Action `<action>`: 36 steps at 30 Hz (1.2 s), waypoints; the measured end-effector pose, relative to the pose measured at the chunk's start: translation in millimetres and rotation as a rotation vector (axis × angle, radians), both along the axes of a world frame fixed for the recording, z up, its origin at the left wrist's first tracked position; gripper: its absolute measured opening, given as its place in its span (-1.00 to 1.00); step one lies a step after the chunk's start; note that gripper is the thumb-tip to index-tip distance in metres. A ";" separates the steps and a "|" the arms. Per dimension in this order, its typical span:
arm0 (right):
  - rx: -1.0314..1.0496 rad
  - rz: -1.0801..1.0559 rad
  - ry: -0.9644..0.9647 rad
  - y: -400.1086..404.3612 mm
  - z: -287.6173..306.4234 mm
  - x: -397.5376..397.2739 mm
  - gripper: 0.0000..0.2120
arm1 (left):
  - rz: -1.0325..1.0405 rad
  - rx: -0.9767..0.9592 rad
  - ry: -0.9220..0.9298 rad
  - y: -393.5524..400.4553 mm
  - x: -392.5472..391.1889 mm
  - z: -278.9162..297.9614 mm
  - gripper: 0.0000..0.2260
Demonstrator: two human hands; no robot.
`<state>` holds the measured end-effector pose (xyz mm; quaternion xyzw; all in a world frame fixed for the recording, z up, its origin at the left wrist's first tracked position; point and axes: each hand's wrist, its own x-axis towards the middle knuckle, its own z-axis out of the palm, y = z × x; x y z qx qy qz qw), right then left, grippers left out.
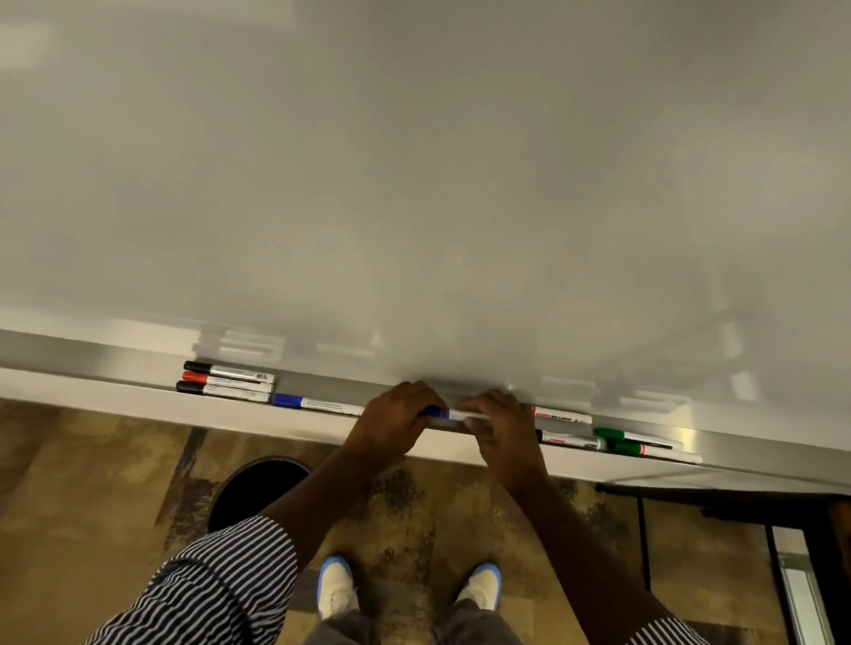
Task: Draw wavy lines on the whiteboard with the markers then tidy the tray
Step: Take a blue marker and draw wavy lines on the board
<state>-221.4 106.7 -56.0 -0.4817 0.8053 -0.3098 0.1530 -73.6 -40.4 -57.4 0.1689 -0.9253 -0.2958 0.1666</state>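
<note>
Both hands on one blue marker, lying level along the tray at frame centre.

Nearest me, my left hand [397,416] curls round the blue cap end and my right hand [499,423] curls round the white barrel, so the marker [452,415] runs left to right between them, parallel to the tray [106,393]. Pulling the cap means drawing the hands apart along that axis, I judge; neither hand is nearer. Beyond my knuckles, other markers lie the same way: a stack of three [228,382] at left, a second blue one [317,405] just beside my left hand, more at right. Above, the whiteboard [424,171] shows no lines.
</note>
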 end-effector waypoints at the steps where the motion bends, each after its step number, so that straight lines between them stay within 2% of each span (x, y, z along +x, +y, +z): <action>1: -0.031 -0.035 -0.115 -0.1 12.5 1.6 -0.83 | 0.023 0.029 0.030 -1.4 2.7 5.2 -0.82; 5: -0.123 -0.115 -0.647 4.4 70.4 2.9 -0.75 | 0.094 0.221 0.192 -5.0 14.6 39.9 -0.77; 9: -0.323 -0.098 -0.973 4.7 121.1 21.3 -0.74 | 0.107 0.423 0.358 -2.4 29.1 91.8 -0.86; 12: -0.478 0.000 -1.120 -9.9 149.9 53.6 -0.63 | 0.081 0.543 0.453 -1.1 41.2 135.2 -0.83; 15: -0.624 -0.065 -1.154 -29.9 178.1 87.9 -0.64 | 0.091 0.605 0.592 1.5 49.3 169.6 -0.80; 20: -0.870 -0.335 -1.227 -55.4 221.3 127.5 -0.84 | 0.145 0.847 0.816 11.0 58.8 198.1 -0.75; 24: -0.868 -0.450 -1.167 -68.9 231.1 149.7 -0.79 | 0.166 0.889 0.832 19.7 60.3 209.6 -0.85; 30: -0.891 -0.501 -1.041 -82.2 236.8 159.2 -0.73 | 0.352 1.009 0.827 25.9 61.6 223.8 -0.82; 33: -0.970 -0.502 -1.026 -86.8 241.8 162.4 -0.80 | 0.397 1.074 0.854 31.2 57.5 235.3 -0.82; 36: -1.105 -0.531 -1.079 -91.3 249.8 163.1 -0.82 | 0.351 1.131 0.873 36.0 51.4 247.5 -0.85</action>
